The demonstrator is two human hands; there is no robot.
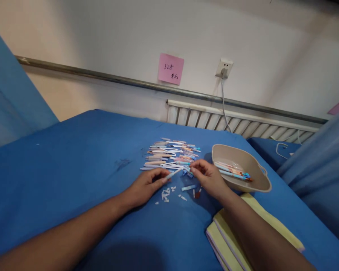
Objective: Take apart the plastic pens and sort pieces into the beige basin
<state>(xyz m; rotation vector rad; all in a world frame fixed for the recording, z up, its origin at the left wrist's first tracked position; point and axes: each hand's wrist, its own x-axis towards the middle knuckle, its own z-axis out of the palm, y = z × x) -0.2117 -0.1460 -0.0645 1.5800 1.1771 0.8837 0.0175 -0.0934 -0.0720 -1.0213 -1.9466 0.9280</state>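
Pinched between my left hand's thumb and fingers is a pale pen barrel, a thin white length reaching from it toward the right. My right hand is closed, its fingertips pressed together at the right edge of the pen pile; whatever they grip is too small to make out. Behind both hands lies a spread of pen parts, with slim white refills among pastel barrels. Close in front are a light blue pen piece, small white scraps and a reddish-brown bit.
A beige plastic basket with several pens in it stands to the right. Under my right forearm is a folded yellow towel. The blue-covered bed meets a wall with a radiator, a metal rail and a plugged-in cable.
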